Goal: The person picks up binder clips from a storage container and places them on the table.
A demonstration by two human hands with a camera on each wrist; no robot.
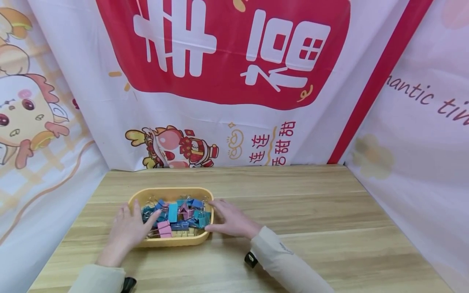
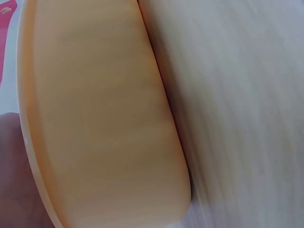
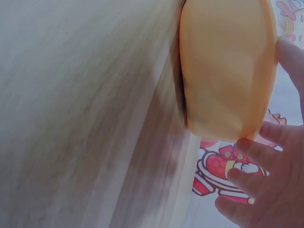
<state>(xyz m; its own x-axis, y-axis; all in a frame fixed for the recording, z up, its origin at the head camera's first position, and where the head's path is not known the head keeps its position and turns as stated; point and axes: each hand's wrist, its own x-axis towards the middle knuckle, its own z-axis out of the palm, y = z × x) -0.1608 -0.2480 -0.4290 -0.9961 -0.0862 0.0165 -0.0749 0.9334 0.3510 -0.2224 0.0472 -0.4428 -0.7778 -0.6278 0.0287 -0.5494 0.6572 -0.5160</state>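
A yellow oval-cornered basket (image 1: 172, 242) stands on the wooden table, filled with binder clips (image 1: 173, 212) in blue, teal, pink and yellow, their wire handles pointing various ways. At the basket's left end is my left hand (image 1: 128, 228), with its fingers spread and the thumb reaching over the rim. My right hand (image 1: 234, 219) lies against the right end, fingers fairly straight. In the right wrist view, its thumb and a fingertip touch the basket's rim (image 3: 270, 61). The left wrist view is mostly filled by the basket's outer wall (image 2: 104, 114); only a blurred part of that hand shows.
The wood-grain table (image 1: 304, 219) extends to the right of the basket. White printed cloth (image 1: 227, 134) hangs behind the table, and more cloth stands at the left (image 1: 73, 171) and right (image 1: 410, 171).
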